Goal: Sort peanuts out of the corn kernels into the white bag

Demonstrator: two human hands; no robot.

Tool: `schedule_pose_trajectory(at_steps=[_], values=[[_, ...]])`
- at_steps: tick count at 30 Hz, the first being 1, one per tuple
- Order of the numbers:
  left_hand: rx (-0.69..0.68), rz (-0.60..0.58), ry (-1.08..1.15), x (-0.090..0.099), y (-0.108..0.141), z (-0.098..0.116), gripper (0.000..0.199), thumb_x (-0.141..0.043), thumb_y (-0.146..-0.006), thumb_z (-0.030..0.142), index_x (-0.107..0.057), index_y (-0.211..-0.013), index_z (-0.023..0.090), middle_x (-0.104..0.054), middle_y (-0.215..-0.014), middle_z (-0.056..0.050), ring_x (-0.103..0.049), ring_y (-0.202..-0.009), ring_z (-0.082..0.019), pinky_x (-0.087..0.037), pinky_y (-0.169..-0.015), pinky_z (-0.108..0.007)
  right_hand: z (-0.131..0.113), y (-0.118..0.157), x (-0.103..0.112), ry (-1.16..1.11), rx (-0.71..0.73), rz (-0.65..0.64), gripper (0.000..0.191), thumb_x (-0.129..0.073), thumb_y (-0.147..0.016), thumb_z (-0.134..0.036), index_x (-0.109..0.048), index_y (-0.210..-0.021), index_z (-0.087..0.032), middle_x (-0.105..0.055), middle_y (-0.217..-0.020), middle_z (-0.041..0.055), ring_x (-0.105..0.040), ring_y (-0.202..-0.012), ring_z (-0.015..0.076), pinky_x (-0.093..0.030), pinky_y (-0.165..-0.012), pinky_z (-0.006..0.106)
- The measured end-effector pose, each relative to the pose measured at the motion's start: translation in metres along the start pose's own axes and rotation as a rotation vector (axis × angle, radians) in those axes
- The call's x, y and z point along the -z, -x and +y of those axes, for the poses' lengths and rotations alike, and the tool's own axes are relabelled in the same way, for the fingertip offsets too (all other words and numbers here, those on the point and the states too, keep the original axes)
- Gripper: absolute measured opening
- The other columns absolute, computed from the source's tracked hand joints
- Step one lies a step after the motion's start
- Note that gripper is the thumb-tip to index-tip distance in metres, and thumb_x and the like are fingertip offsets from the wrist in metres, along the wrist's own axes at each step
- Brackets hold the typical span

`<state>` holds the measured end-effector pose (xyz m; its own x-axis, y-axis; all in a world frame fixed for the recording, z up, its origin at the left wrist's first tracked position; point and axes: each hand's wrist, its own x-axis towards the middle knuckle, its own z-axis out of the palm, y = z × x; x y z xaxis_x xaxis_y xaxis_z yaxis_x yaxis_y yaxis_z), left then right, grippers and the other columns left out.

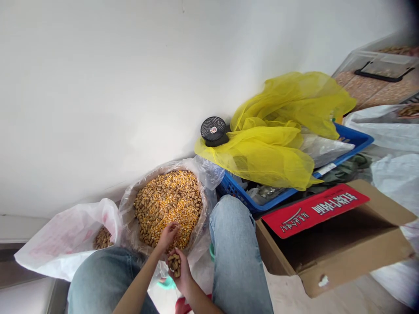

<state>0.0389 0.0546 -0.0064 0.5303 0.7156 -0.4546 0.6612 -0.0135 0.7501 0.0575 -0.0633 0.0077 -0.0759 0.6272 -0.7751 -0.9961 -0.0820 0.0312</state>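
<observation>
White wall [131, 87] behind, peanuts [174, 264] lie cupped in right-hand fingers [183, 271].

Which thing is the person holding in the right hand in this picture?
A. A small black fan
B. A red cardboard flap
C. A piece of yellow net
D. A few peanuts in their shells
D. The cupped right hand holds unshelled peanuts just over the open plastic bag.

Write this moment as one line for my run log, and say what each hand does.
left hand: fingers at peanut and corn pile | right hand: holds peanuts in shell | nearby: white bag of peanuts
</observation>
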Motion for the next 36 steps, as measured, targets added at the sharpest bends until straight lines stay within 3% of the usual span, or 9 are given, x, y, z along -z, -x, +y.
schedule_pose_trajectory(at_steps=[3,10,13,19,24,27,30,33,36], values=[[0.101,0.039,0.307,0.008,0.006,-0.002,0.034,-0.030,-0.077,0.046,-0.046,-0.090,0.018,-0.051,-0.071,0.000,-0.050,-0.060,-0.011,-0.041,-0.053,-0.023,0.001,-0.001,0.001,0.006,0.016,0.008,0.021,-0.059,-0.062,-0.040,-0.054,-0.064,-0.019,-0.058,-0.053,-0.0024,-0.053,-0.048,0.0098,-0.032,-0.039,0.017],[0.120,0.025,0.362,0.016,0.008,-0.006,0.026,-0.023,-0.075,0.037,-0.042,-0.072,0.021,-0.043,-0.059,0.002,-0.037,-0.044,-0.009,-0.033,-0.041,-0.021,0.000,-0.001,0.000,0.028,0.009,-0.013,0.022,-0.059,-0.062,-0.040,-0.054,-0.063,-0.019,-0.056,-0.051,-0.0036,-0.053,-0.049,0.0100,-0.031,-0.039,0.017],[0.139,0.015,0.182,0.010,0.006,-0.012,0.031,-0.024,-0.075,0.042,-0.042,-0.062,0.021,-0.040,-0.052,0.003,-0.036,-0.042,-0.009,-0.031,-0.042,-0.023,-0.001,0.000,-0.001,0.036,0.003,0.000,0.022,-0.059,-0.061,-0.040,-0.053,-0.062,-0.019,-0.056,-0.052,-0.0032,-0.054,-0.049,0.0104,-0.031,-0.039,0.017],[0.018,-0.078,-0.519,-0.001,0.005,-0.017,0.033,-0.041,-0.073,0.047,-0.053,-0.066,0.017,-0.056,-0.063,-0.002,-0.052,-0.063,-0.014,-0.036,-0.059,-0.025,-0.002,0.002,-0.001,0.028,0.009,-0.034,0.022,-0.059,-0.062,-0.039,-0.054,-0.063,-0.018,-0.059,-0.055,-0.0022,-0.054,-0.048,0.0096,-0.029,-0.038,0.016],[0.046,-0.158,-0.706,-0.001,0.005,-0.019,0.018,-0.047,-0.073,0.033,-0.055,-0.078,0.019,-0.061,-0.079,-0.004,-0.055,-0.076,-0.016,-0.036,-0.064,-0.025,-0.001,0.000,0.000,0.031,0.007,-0.071,0.024,-0.059,-0.062,-0.040,-0.054,-0.064,-0.017,-0.060,-0.056,-0.0017,-0.054,-0.048,0.0093,-0.029,-0.037,0.016],[0.022,-0.095,-0.507,0.000,0.005,-0.022,0.012,-0.048,-0.071,0.029,-0.053,-0.072,0.018,-0.058,-0.069,-0.001,-0.053,-0.068,-0.014,-0.036,-0.063,-0.024,-0.001,-0.001,0.001,0.044,0.007,-0.054,0.025,-0.059,-0.061,-0.041,-0.054,-0.063,-0.017,-0.059,-0.056,-0.0015,-0.054,-0.049,0.0099,-0.030,-0.038,0.016],[0.039,0.033,-0.001,0.001,0.007,-0.023,0.015,-0.046,-0.068,0.032,-0.048,-0.065,0.018,-0.047,-0.056,0.003,-0.045,-0.053,-0.011,-0.036,-0.054,-0.023,-0.001,-0.003,0.001,0.066,0.000,-0.030,0.025,-0.059,-0.060,-0.042,-0.053,-0.062,-0.018,-0.058,-0.053,-0.0014,-0.054,-0.049,0.0102,-0.031,-0.039,0.017],[0.136,-0.004,0.567,0.004,0.009,-0.018,0.022,-0.040,-0.067,0.040,-0.044,-0.059,0.019,-0.036,-0.048,0.006,-0.032,-0.040,-0.008,-0.029,-0.042,-0.022,0.000,-0.003,0.001,0.073,0.009,-0.023,0.024,-0.059,-0.061,-0.042,-0.053,-0.061,-0.018,-0.056,-0.051,-0.0018,-0.053,-0.049,0.0109,-0.031,-0.038,0.017],[0.145,-0.071,0.908,0.009,0.011,-0.011,0.022,-0.040,-0.066,0.040,-0.043,-0.058,0.019,-0.037,-0.050,0.005,-0.035,-0.042,-0.009,-0.030,-0.041,-0.022,0.001,-0.003,0.001,0.072,0.011,-0.017,0.024,-0.059,-0.061,-0.041,-0.052,-0.060,-0.019,-0.056,-0.052,-0.0017,-0.054,-0.049,0.0113,-0.032,-0.038,0.018]])
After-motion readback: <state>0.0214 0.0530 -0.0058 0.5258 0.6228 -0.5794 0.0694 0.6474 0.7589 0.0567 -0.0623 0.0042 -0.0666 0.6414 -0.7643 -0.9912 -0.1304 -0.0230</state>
